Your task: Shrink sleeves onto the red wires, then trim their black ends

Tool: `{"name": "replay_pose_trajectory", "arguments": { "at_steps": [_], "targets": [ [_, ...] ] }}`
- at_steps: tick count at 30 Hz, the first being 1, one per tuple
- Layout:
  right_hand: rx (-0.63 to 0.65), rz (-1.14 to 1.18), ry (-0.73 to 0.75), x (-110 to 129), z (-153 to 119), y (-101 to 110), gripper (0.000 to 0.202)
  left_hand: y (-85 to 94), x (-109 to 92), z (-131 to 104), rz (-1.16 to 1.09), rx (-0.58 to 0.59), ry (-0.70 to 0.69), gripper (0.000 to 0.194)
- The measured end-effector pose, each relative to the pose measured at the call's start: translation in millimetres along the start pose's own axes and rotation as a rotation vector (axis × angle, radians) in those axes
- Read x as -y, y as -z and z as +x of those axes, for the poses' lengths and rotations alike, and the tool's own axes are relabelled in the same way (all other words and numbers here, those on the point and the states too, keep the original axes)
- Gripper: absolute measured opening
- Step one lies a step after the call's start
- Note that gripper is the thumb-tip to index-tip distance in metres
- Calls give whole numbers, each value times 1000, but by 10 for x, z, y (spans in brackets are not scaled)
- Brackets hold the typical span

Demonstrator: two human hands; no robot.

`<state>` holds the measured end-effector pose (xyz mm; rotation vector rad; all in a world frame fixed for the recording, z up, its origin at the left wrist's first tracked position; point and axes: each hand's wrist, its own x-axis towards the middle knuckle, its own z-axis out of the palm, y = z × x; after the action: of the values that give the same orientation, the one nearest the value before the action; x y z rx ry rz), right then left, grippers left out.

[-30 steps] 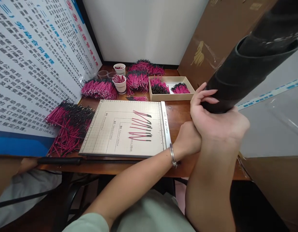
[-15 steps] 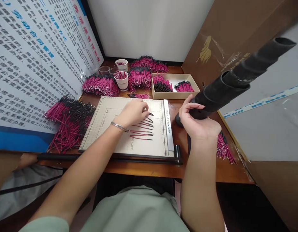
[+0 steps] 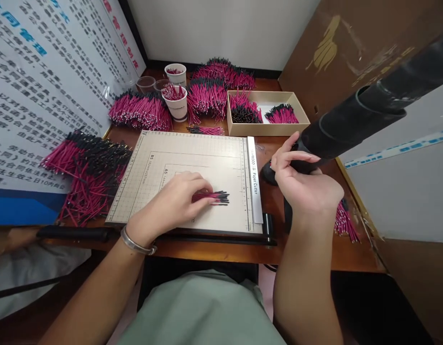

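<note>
My left hand (image 3: 180, 199), with a metal bangle at the wrist, is closed around a small bundle of magenta wires (image 3: 221, 197) with black ends. The bundle lies on the cream gridded board of a paper cutter (image 3: 210, 148), its black ends pointing right. To the right of the cutter, my right hand (image 3: 302, 179) is palm up with bent fingers around the near end of a black, stepped tube-shaped tool (image 3: 345, 127). This tool slants up to the right. Part of its lower end is hidden behind my hand.
Heaps of similar wires (image 3: 88, 167) lie left of the cutter and along the back. Two paper cups (image 3: 176, 108) hold wires, beside clear cups (image 3: 146, 84). A shallow box (image 3: 268, 129) holds more. A printed panel (image 3: 81, 62) and brown cardboard (image 3: 336, 57) flank the table.
My left hand has come nearer and slightly left. The wires that lay spread out on the board are now gathered in its fingers. My right hand keeps its hold; the view has shifted slightly.
</note>
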<state>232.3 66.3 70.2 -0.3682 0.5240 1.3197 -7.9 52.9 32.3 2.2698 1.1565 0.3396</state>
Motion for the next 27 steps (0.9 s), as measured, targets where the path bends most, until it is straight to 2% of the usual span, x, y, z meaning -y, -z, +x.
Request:
{"name": "replay_pose_trajectory", "arguments": {
  "at_steps": [3,7,9,12,14,16,20,24,27],
  "targets": [
    [-26,10,-35,-21,-47,-36,44,-3,20,37,-44,-2,42,13],
    [45,-67,-103,21,-21,63,49,-18,37,75,-84,-46,53,13],
    [137,-229,-100,22,-40,176,52,-34,35,68,-97,-68,46,13],
    [276,-613,-111,8,-162,412,69,-49,33,48,-103,-89,59,14],
    [355,-880,-123,19,-291,582,61,-38,27,28,-84,-82,68,16],
    [410,-1038,-66,57,-426,729,53,-10,3,1,-33,-51,68,18],
    [432,-1246,169,162,-607,904,38,71,-156,-39,220,55,119,29],
    [431,-1363,311,217,-640,938,32,133,-450,37,488,247,178,17],
    [439,-1423,351,213,-623,914,37,134,-633,174,580,298,232,26]
  ]
}}
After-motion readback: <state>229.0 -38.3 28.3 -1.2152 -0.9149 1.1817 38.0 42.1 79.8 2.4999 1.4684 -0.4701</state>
